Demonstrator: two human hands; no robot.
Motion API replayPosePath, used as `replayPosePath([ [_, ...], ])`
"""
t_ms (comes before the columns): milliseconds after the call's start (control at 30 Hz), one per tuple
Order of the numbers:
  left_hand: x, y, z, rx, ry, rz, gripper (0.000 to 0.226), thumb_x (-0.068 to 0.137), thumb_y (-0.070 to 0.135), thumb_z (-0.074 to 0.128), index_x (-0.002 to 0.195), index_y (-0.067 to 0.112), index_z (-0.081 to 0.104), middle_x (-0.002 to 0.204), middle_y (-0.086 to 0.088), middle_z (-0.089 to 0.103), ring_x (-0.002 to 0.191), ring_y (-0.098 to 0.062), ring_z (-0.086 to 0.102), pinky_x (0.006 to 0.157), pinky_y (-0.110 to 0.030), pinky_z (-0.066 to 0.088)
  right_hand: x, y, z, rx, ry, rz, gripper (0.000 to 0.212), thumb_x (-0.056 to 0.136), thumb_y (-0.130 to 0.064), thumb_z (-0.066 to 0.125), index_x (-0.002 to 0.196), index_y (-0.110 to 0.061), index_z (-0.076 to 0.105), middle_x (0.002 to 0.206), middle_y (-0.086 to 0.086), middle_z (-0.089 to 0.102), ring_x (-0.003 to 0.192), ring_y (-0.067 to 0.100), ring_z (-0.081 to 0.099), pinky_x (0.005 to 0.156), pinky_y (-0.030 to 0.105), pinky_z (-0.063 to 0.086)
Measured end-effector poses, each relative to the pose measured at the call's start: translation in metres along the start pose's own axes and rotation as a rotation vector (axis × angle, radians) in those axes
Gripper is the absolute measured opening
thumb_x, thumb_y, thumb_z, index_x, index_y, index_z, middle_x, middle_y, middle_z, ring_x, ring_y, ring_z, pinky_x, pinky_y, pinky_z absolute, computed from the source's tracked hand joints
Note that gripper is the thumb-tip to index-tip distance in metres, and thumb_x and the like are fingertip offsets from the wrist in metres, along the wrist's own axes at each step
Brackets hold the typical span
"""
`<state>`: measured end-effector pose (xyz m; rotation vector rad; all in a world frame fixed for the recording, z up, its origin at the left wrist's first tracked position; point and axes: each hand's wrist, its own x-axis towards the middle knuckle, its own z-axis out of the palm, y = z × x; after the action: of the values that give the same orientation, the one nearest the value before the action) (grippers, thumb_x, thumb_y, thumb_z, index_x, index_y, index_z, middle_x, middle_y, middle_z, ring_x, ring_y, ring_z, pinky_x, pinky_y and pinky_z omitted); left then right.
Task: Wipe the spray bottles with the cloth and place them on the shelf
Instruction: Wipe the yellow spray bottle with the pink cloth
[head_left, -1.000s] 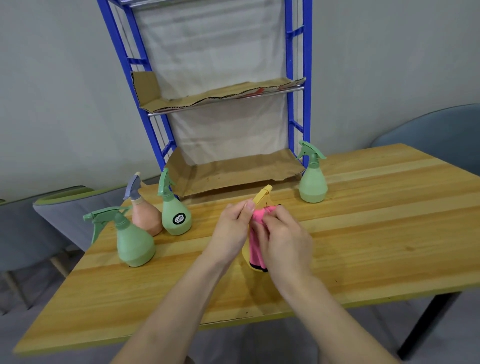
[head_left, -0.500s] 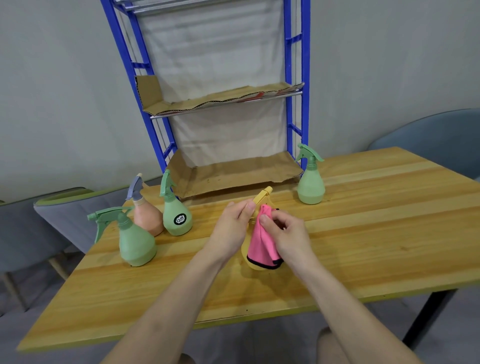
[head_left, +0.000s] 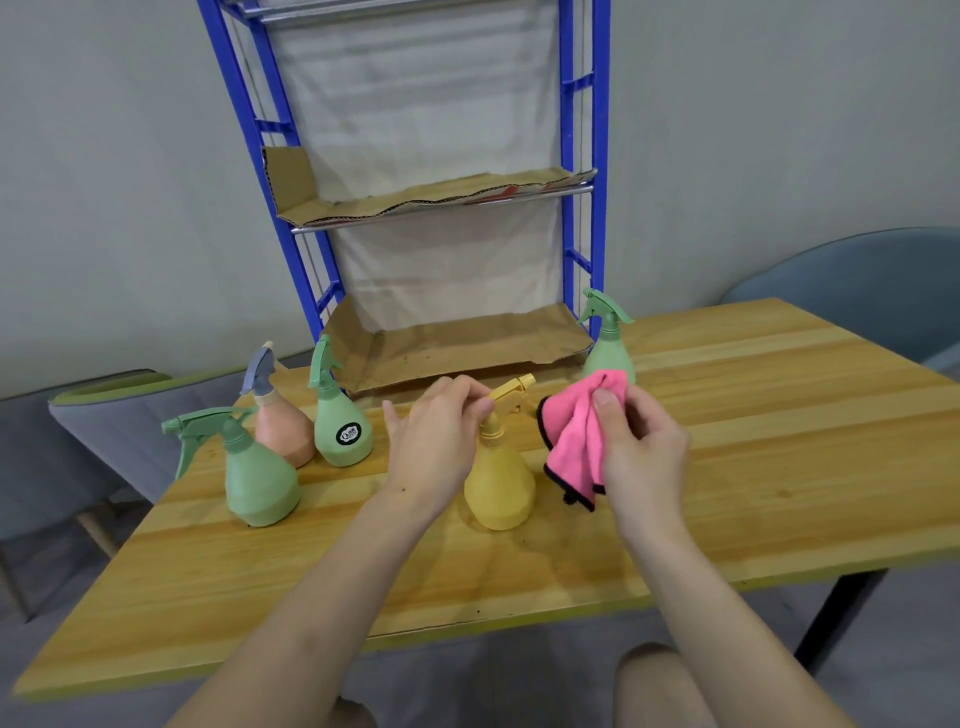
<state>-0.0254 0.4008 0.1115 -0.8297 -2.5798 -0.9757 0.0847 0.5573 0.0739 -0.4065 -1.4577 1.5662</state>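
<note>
So the yellow bottle (head_left: 498, 483) stood upright on the table (head_left: 779, 415) between the hands, left hand (head_left: 436, 441) gripping its trigger top, right hand (head_left: 644, 452) clutching the bunched pink cloth (head_left: 576, 436) just to its right, shelf (head_left: 457, 348) straight behind it.

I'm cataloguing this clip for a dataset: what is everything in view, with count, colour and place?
yellow spray bottle: 1, yellow, table centre
left green bottle: 1, green, table's front left
labelled green bottle: 1, green, behind that one
right green bottle: 1, green, beside the shelf's right post
peach bottle: 1, peach with grey-blue trigger, between the two left green bottles
pink cloth: 1, pink with black edging, right of the yellow bottle
shelf: 1, blue frame, cardboard-lined, table's far side
table: 1, light wood
grey chair: 1, grey with green rim, far left
blue-grey chair: 1, far right
left hand: 1, grips the yellow bottle's head
right hand: 1, pinches the cloth
</note>
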Motion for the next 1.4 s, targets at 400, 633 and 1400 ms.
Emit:
replayPosePath([
  [400, 0.008, -0.013, 0.006, -0.001, 0.047, 0.138, 0.023, 0.105, 0.030, 0.059, 0.120, 0.030, 0.077, 0.110, 0.013, 0.071, 0.104, -0.017, 0.068, 0.110, -0.062, 0.039, 0.003, 0.029, 0.032, -0.064, -0.438, -0.014, 0.015, 0.105, -0.014, 0.062, 0.100, -0.022, 0.074, 0.087, -0.009, 0.073, 0.081, 0.007, 0.066, 0.071, 0.022, 0.050],
  [633, 0.009, -0.017, 0.007, 0.000, 0.056, 0.150, 0.023, 0.104, 0.030, 0.061, 0.122, 0.028, 0.077, 0.111, 0.013, 0.073, 0.103, -0.016, 0.068, 0.109, -0.061, 0.041, 0.022, 0.043, 0.032, -0.493, -0.505, -0.189, 0.030, 0.109, -0.028, 0.053, 0.081, -0.038, 0.053, 0.072, -0.014, 0.060, 0.067, 0.003, 0.054, 0.062, 0.033, 0.040],
  [1400, 0.012, -0.023, 0.002, -0.181, 0.001, 0.211, 0.022, 0.102, 0.018, 0.064, 0.119, 0.017, 0.079, 0.109, 0.006, 0.073, 0.100, -0.007, 0.065, 0.097, -0.032, 0.052, 0.039, 0.023, 0.002, 0.229, -0.880, 0.602, 0.027, 0.101, -0.024, 0.062, 0.116, -0.005, 0.074, 0.103, 0.018, 0.076, 0.085, 0.024, 0.076, 0.074, 0.031, 0.063],
])
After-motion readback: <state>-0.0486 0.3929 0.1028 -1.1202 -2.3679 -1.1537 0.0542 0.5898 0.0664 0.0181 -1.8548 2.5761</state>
